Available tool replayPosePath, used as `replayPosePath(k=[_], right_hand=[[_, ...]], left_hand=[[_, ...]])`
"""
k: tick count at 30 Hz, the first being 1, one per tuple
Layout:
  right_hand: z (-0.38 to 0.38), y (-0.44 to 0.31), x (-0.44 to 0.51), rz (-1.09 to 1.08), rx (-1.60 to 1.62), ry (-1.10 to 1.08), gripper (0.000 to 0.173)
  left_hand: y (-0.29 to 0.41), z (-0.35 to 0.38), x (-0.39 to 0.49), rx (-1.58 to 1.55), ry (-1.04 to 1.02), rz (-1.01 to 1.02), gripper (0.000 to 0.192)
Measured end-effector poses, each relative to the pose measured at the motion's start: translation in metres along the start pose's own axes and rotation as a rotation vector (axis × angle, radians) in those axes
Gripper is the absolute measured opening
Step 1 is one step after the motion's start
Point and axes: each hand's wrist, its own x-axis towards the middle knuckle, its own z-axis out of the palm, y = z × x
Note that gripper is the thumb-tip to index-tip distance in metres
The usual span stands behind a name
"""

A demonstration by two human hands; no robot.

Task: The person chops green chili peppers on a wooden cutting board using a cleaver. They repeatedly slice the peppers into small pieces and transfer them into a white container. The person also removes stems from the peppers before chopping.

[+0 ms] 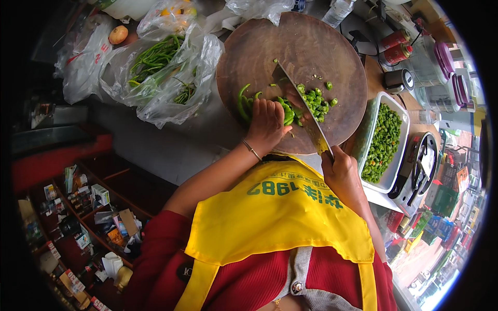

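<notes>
A round wooden chopping board (253, 50) lies before me. My left hand (267, 123) presses down on long green chili peppers (288, 110), its fingertips curled over them; some uncut peppers poke out at its left. My right hand (341, 165) grips the handle of a Chinese cleaver (303, 109), whose broad blade slants across the board just right of the left hand. Chopped pepper pieces (317, 104) lie in a heap beyond the blade, with a few scattered around. At the board's right stands a white plastic tub (404, 128) holding many chopped green peppers (383, 144).
Clear plastic bags (155, 97) with long green peppers (157, 56) lie left of the board, near an onion (118, 34). At the right are a kitchen scale (418, 171), red cans (397, 53) and lidded containers (443, 62). A water bottle (338, 13) stands behind the board.
</notes>
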Motion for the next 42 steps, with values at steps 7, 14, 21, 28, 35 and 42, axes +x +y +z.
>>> replayPosePath(k=[7,14,21,28,35,42], right_hand=[[0.008,0.012,-0.006,-0.048,-0.111,0.000,0.018],[0.013,0.004,0.016,-0.022,-0.127,-0.087,0.020],[0.053,0.016,0.055,-0.017,-0.129,-0.086,0.012],[0.062,0.026,0.057,-0.061,-0.095,-0.012,0.012],[0.021,0.011,0.025,-0.086,-0.037,0.017,0.014],[0.005,0.008,-0.004,-0.025,-0.096,-0.073,0.015]], left_hand=[[0.003,-0.004,0.002,0.106,-0.034,0.002,0.060],[0.001,0.004,-0.005,0.160,-0.104,0.009,0.074],[0.002,0.014,-0.008,0.094,-0.137,-0.025,0.082],[0.004,0.012,-0.007,0.061,-0.140,-0.078,0.077],[0.009,0.006,-0.006,0.136,-0.052,-0.118,0.083],[0.016,0.004,-0.004,0.239,-0.084,-0.173,0.091]])
